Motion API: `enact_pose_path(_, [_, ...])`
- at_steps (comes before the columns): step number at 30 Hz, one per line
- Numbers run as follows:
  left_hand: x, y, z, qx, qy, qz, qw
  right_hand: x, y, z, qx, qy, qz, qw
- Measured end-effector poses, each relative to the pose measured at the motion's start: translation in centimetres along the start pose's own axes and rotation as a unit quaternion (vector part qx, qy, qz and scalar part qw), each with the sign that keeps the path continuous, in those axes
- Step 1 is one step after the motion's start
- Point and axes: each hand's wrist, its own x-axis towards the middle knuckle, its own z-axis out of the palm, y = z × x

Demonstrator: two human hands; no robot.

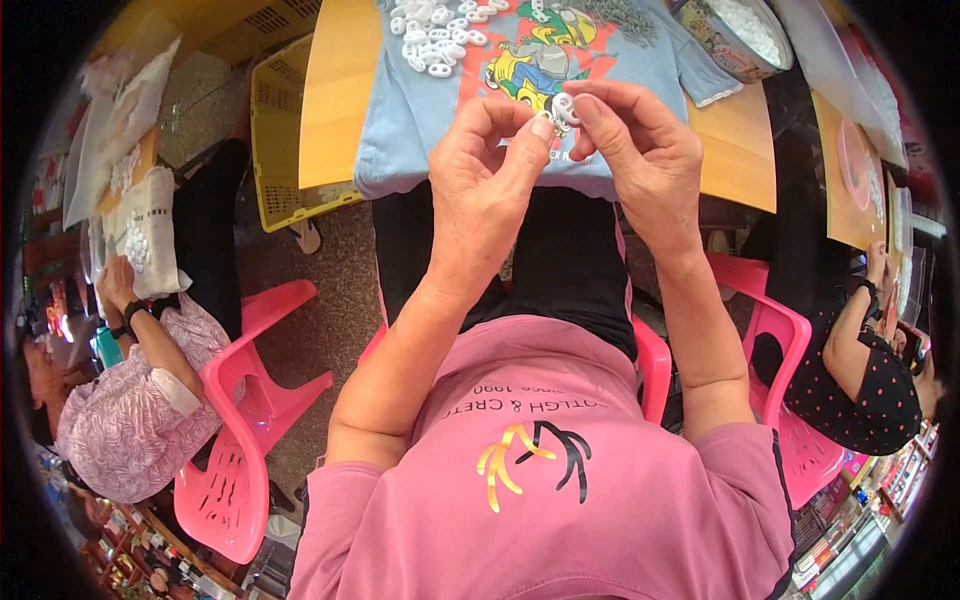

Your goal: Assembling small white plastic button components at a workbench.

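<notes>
Over the near edge of a blue printed T-shirt, my two hands meet at the fingertips. My right hand pinches a small white plastic piece with holes between thumb and fingers. Thumb and forefinger of my left hand are pressed together right beside it, on something small that the fingers mostly hide. A bit of shiny metal shows between the two hands. Loose white two-holed pieces lie on the shirt beyond my left hand. Past my right hand is a heap of grey metal parts.
The shirt covers a wooden table. A round tin of white pieces stands at the far right. Left of the table is a yellow plastic crate. People sit at both sides, near pink chairs.
</notes>
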Motion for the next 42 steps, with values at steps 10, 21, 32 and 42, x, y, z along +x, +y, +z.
enact_pose_path(10, [-0.3,-0.8,0.4,0.049,0.046,0.037,0.997,-0.6,0.3,0.9,-0.051,0.025,-0.051,0.997])
enact_pose_path(21, [-0.2,-0.5,0.0,-0.121,0.017,-0.059,0.991,-0.9,1.2,1.6,-0.022,0.015,-0.038,0.999])
enact_pose_path(32, [0.0,-0.1,0.6,0.056,0.019,0.097,0.994,0.2,0.0,1.6,0.117,0.015,0.073,0.990])
enact_pose_path(42, [-0.6,-2.0,-0.9,0.008,-0.094,0.118,0.988,-1.3,0.4,2.0,0.319,-0.062,0.142,0.935])
